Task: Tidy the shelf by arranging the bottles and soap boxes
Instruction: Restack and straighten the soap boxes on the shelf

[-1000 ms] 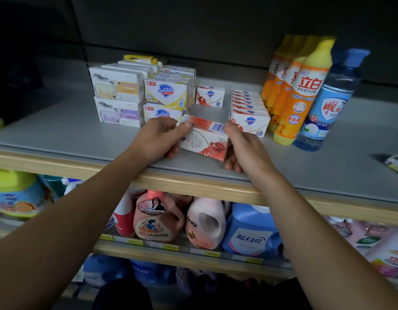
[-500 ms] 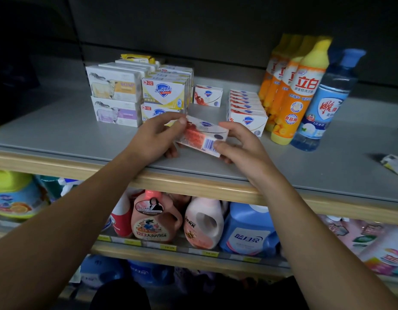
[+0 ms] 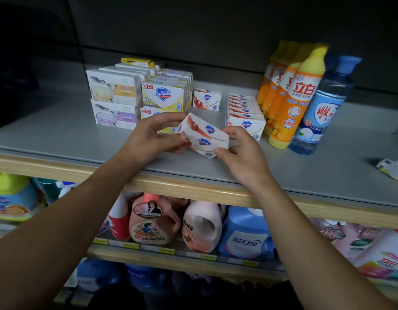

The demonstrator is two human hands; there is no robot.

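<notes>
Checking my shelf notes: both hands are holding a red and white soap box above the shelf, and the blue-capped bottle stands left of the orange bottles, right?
Not quite. In the head view the blue-capped bottle stands right of the orange bottles, not left. The left hand and right hand do hold the red and white soap box above the shelf.

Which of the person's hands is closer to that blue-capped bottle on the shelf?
The right. The right hand grips the red-and-white soap box at its end toward the blue-capped bottle. The left hand holds the far end, farther away.
</notes>
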